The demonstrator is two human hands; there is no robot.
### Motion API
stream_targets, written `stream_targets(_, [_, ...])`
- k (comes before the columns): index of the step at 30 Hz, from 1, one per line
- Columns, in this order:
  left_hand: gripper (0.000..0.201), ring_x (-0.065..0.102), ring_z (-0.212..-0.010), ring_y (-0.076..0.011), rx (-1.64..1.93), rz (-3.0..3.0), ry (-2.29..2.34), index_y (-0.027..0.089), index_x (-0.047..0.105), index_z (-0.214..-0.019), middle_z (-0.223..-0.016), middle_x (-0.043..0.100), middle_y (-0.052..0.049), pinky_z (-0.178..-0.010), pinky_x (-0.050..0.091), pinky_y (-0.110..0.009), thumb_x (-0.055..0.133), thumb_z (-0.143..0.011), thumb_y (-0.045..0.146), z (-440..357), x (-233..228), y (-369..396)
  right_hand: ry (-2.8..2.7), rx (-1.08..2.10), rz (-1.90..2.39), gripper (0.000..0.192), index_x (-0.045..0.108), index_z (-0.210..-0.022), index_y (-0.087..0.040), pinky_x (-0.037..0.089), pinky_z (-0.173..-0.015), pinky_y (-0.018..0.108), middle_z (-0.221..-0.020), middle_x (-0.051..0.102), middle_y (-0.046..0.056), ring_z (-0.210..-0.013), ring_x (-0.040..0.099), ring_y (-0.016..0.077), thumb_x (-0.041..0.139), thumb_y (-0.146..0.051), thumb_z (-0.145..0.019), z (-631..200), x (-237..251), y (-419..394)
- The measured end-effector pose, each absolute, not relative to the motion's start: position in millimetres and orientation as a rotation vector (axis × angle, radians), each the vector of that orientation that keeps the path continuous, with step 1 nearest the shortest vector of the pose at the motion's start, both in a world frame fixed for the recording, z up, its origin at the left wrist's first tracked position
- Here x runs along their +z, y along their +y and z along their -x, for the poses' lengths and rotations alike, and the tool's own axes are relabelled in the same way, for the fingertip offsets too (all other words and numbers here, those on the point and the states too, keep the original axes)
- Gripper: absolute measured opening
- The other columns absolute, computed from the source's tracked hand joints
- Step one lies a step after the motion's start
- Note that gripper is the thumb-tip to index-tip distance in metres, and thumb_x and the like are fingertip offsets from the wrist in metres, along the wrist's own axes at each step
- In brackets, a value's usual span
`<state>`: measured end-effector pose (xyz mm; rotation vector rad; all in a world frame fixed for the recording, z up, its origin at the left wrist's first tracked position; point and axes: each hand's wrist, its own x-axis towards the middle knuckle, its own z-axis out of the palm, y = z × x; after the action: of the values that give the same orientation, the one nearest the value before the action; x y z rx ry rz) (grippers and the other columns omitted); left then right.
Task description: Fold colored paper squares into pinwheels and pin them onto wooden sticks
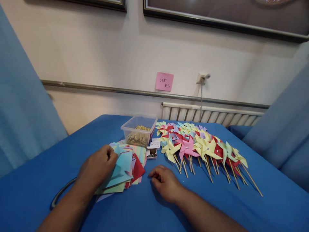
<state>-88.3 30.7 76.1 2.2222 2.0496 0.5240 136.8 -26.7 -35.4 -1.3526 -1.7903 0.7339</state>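
Nearest you, your right hand rests on the blue tablecloth, fingers loosely curled and holding nothing, knuckles up. Just to its left, your left hand lies on the stack of coloured paper squares; its fingers are pinched on the corner of the top light-blue sheet, which lifts slightly off the pile. The stack sits between your two hands and a little beyond them, with red, green and yellow edges fanning out beneath the blue sheet. A dark curved cord lies on the cloth under your left forearm.

Past the stack, a small open box of pins stands just beside the paper's far right corner. Behind that is a clear plastic tub holding wooden sticks. To the right of both, a heap of finished paper pinwheels spreads across the cloth, their sticks pointing back toward you.

Farther off, a pink sticky note is stuck to the wall above a radiator.
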Motion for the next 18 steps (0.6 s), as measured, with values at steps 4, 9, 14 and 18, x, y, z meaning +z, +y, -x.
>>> stream_targets(4, [0.018,0.052,-0.059,-0.0207,0.500,-2.227,2.041,0.022,0.046,-0.068,-0.065,0.058,-0.005,-0.054,0.029,-0.031,0.038,-0.083,0.027,86,76,32,-1.769,0.722,1.348,0.029,0.064,-0.098,-0.021,0.050,-0.074,0.028,-0.091,0.065,0.002,-0.079,0.062,0.0153,0.051,-0.006,-0.076,-135,-34,-29])
stream_targets(9, [0.018,0.052,-0.059,-0.0214,0.486,-2.223,2.013,0.022,0.047,-0.066,-0.064,0.059,-0.006,-0.054,0.029,-0.031,0.039,-0.081,0.027,83,77,30,-1.949,0.489,1.169,0.058,0.045,-0.130,-0.025,0.034,-0.104,0.043,-0.134,0.051,0.006,-0.122,0.045,0.0226,0.053,-0.006,-0.076,-119,-14,-43])
stream_targets(14, [0.015,0.058,-0.083,-0.0250,0.995,-2.105,1.964,0.020,0.051,-0.082,-0.091,0.064,-0.009,-0.069,0.039,-0.033,0.039,-0.081,0.029,83,83,15,-2.077,0.452,1.092,0.065,0.036,-0.137,-0.026,0.028,-0.107,0.048,-0.144,0.038,0.007,-0.130,0.035,0.0261,0.056,-0.010,-0.077,-103,-1,-56])
stream_targets(18, [0.014,0.056,-0.070,-0.0181,1.291,-1.694,1.522,0.021,0.047,-0.074,-0.079,0.060,-0.002,-0.062,0.044,-0.028,0.041,-0.078,0.033,61,91,2,-1.708,0.535,1.031,0.050,0.039,-0.134,-0.024,0.035,-0.104,0.042,-0.138,0.044,0.010,-0.126,0.041,0.0240,0.052,-0.022,-0.086,-114,-8,-48])
